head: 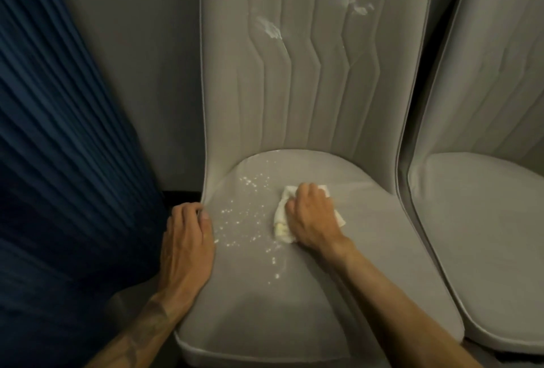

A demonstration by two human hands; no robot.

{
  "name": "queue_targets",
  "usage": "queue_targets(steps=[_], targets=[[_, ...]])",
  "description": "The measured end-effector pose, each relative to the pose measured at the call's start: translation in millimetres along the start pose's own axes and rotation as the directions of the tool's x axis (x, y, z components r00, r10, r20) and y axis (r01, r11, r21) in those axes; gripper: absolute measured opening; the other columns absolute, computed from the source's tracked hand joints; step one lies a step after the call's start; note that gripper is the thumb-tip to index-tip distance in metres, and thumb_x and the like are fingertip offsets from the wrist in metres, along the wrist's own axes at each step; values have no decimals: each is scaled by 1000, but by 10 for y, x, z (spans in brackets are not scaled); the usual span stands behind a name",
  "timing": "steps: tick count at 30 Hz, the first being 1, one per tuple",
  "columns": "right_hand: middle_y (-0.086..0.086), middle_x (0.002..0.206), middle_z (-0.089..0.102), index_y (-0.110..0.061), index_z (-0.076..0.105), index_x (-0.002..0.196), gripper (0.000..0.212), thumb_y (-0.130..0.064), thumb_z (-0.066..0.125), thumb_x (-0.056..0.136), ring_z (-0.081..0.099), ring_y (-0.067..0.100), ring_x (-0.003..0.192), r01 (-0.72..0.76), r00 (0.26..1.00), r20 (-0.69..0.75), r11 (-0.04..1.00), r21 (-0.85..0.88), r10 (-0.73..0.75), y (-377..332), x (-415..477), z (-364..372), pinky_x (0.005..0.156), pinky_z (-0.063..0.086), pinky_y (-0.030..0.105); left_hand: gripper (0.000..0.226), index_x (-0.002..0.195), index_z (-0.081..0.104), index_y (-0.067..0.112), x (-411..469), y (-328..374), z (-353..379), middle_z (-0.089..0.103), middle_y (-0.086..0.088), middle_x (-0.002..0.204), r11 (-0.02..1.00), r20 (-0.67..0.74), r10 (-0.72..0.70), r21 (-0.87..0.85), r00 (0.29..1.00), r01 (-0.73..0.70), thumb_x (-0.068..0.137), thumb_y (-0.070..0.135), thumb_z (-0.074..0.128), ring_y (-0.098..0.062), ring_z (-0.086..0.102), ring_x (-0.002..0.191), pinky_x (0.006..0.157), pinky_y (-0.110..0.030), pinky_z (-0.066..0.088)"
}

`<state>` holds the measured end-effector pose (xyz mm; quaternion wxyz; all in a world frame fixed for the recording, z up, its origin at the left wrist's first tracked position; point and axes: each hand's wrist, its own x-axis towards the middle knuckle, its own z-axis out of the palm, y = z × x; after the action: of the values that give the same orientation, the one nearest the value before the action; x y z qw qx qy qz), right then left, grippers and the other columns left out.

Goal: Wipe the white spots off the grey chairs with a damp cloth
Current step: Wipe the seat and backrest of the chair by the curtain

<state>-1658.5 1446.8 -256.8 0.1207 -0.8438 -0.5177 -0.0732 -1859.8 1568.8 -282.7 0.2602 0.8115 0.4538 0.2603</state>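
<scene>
Gripping one cloth (281, 220), right hand (312, 216) presses spotted chair (294, 297) beside second chair (485, 220).

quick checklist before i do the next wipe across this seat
1. Cloth gripped by right hand: ok.
2. Left hand gripping grey chair at seat edge: ok.
3. Seat spots cleared: not ok, they lie left of the cloth.
4. Backrest smears cleared: not ok, two show.
5. Cloth damp: cannot tell.
6. Neighbouring chair spotless: cannot tell, partly out of view.
</scene>
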Motion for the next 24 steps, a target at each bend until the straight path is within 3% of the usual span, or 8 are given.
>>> queue_targets(steps=[2, 3, 5, 10, 11, 16, 21, 24], targets=[[16, 86, 55, -11, 50, 84, 21, -24, 38, 97, 52, 32, 73, 188, 982, -5, 979, 76, -188, -150, -99, 98, 62, 43, 41, 26, 120, 54, 14, 0, -4, 27, 53, -7, 119, 1000, -9, -15, -5, 1000, 15, 109, 29, 37, -27, 53, 106, 94, -52, 48], [14, 88, 54, -12, 48, 87, 21, -27, 39, 99, 51, 33, 76, 194, 979, 25, 969, 156, -200, -105, -94, 92, 65, 43, 43, 26, 120, 54, 14, 9, -4, 43, 53, -8, 119, 1000, -11, -26, -5, 1000, 26, 109, 30, 37, -27, 53, 106, 94, -51, 48], [17, 97, 54, -9, 51, 96, 23, -28, 41, 102, 52, 37, 86, 131, 990, 39, 980, 151, -138, 169, 49, 108, 74, 44, 48, 26, 121, 54, 15, 9, -14, 66, 54, -7, 119, 999, -13, -37, -8, 999, 37, 109, 30, 36, -25, 51, 106, 93, -50, 47], [19, 125, 51, -4, 47, 121, 39, -33, 27, 104, 50, 35, 114, -261, 954, 127, 960, -99, 272, 600, 746, 181, 94, 37, 45, 23, 119, 52, 20, 3, -52, 83, 51, 1, 115, 999, -40, -26, -42, 999, 24, 110, 30, 33, -17, 48, 102, 90, -43, 45], [20, 123, 53, -3, 48, 119, 38, -33, 30, 104, 51, 37, 113, -259, 958, 110, 963, -70, 266, 470, 827, 221, 93, 38, 46, 23, 119, 51, 23, 11, -51, 86, 50, 2, 114, 999, -34, -27, -44, 999, 25, 110, 31, 32, -16, 47, 101, 90, -41, 44], [18, 111, 54, -7, 49, 106, 29, -34, 38, 102, 50, 39, 99, 76, 989, 118, 991, 108, -89, -27, 758, 371, 84, 38, 48, 21, 115, 50, 26, 24, -27, 86, 49, 4, 113, 998, -15, -51, -43, 999, 50, 110, 32, 31, -16, 47, 101, 91, -42, 45], [19, 123, 50, -3, 51, 120, 38, -28, 27, 105, 50, 32, 114, -165, 972, 142, 976, -140, 185, 634, 1054, 252, 90, 38, 42, 26, 115, 51, 24, 32, -1, 73, 51, 2, 113, 997, -15, -64, -31, 998, 64, 109, 35, 28, -19, 49, 102, 92, -43, 45], [15, 126, 50, -7, 52, 124, 42, -30, 22, 105, 48, 30, 116, -156, 965, 177, 967, -202, 193, 349, 1296, 320, 90, 35, 41, 27, 115, 51, 25, 46, -14, 83, 52, 2, 114, 997, -9, -70, -38, 997, 70, 108, 35, 27, -18, 49, 102, 93, -44, 45]])
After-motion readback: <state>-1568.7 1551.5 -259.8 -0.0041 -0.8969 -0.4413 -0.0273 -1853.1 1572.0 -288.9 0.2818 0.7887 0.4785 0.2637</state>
